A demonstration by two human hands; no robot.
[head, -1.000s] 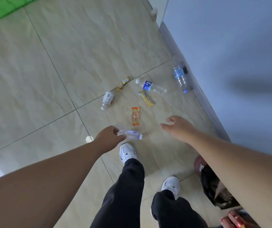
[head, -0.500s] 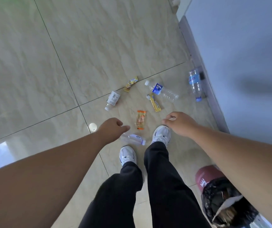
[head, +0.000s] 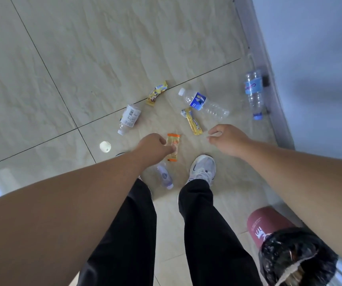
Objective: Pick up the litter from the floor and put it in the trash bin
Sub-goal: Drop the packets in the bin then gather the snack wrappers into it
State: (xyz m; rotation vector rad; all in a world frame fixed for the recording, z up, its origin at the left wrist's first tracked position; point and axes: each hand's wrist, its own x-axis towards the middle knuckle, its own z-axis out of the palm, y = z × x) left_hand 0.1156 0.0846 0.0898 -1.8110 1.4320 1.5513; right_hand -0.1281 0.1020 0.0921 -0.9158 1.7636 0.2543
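Litter lies scattered on glossy beige floor tiles (head: 83, 48) veined like marble. Nearest the person, a flat orange-and-clear sachet (head: 173, 147) lies under the fingertips of the left hand (head: 155, 149); whether the curled fingers actually grip it cannot be told. Just below it a small clear bottle (head: 165, 176) rests between the feet, beside a white sneaker (head: 203, 169). The right hand (head: 227, 141) hovers with fingers loosely bent and apart, holding nothing, near a slim yellow wrapper (head: 192, 123). Beyond lie a ribbed clear bottle with a blue label (head: 204, 105), a crinkled yellow snack wrapper (head: 156, 92), a stubby white-labelled bottle (head: 129, 118) and a round white cap (head: 105, 146). Another clear bottle (head: 253, 93) lies along the grey baseboard. The cylindrical maroon trash bin (head: 267, 223), lined with a shiny black bag, stands at lower right, well apart from the sachet.
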